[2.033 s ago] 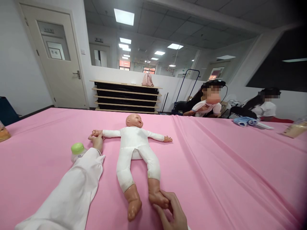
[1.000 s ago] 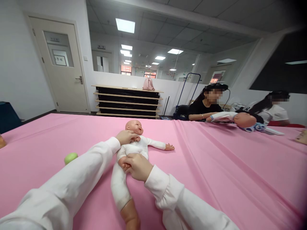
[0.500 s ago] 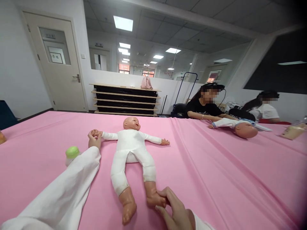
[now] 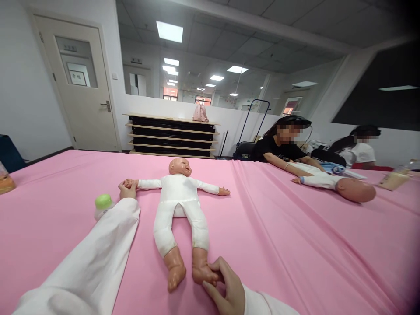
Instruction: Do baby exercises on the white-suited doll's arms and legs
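A baby doll (image 4: 179, 192) with a white cloth body lies on its back on the pink sheet (image 4: 262, 245), head at the far end and arms spread wide. My left hand (image 4: 127, 190), in a white sleeve, is closed around the doll's hand on the left side. At the near end my right hand (image 4: 228, 282) pinches the doll's foot on the right, thumb below and fingers above. The doll's other foot (image 4: 176, 275) rests on the sheet, untouched. Beside my left forearm stands a small jar with a green lid (image 4: 103, 201), partly hidden by the sleeve.
At the right, a co-worker (image 4: 278, 144) leans over a second doll (image 4: 356, 189); another person (image 4: 361, 146) sits behind. A bottle (image 4: 397, 175) stands at the right edge and an orange-filled container (image 4: 5, 180) at the left. Beyond the table is a low shelf (image 4: 172, 135).
The doll's legs have shifted slightly left and closer together, my right hand moving with the held foot. My left hand keeps its hold. The co-worker's doll has moved right.
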Available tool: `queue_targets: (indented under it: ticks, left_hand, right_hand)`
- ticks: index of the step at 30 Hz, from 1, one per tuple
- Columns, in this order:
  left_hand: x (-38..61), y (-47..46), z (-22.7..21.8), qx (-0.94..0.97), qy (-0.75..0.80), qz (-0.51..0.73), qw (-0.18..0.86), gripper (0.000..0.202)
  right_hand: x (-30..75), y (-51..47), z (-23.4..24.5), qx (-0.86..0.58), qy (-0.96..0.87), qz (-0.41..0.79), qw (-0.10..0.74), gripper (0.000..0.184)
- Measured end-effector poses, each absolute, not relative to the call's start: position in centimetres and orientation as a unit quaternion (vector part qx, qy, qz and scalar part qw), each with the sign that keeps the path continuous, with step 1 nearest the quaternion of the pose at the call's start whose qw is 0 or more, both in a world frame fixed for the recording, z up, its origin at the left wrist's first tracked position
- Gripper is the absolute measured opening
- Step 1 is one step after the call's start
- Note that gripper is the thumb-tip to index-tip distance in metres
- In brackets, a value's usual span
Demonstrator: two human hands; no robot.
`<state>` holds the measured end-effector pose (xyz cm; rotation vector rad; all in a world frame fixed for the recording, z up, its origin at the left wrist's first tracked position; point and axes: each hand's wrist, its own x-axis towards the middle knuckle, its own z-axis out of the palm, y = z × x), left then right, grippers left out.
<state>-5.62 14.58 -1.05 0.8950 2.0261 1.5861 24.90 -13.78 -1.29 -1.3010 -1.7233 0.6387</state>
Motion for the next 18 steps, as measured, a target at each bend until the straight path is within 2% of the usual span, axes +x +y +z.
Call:
queue_targets:
  ticks: [6,11,15,18]
  left_hand:
    - [-5.4,13.7,-0.8,0.319,0.725,0.575,0.203,0.044]
    - [-5.2,14.6,1.0,0.358,0.712,0.575,0.185,0.047]
    - [-2.9,16.7,5.2,0.479,0.646,0.573,0.159,0.047]
    - [0.1,17.8,7.7,0.623,0.554,0.531,0.15,0.038]
  right_hand:
    - [25.2,-13.2,0.0,-0.502,-0.648,0.26,0.511,0.021]
    - [25.8,-10.0,7.1,-0.513,-0.63,0.198,0.549,0.016]
    - [23.8,-4.2,11.8,-0.465,-0.705,0.183,0.503,0.008]
    - [21.1,0.1,11.9,-0.461,-0.762,0.129,0.435,0.009]
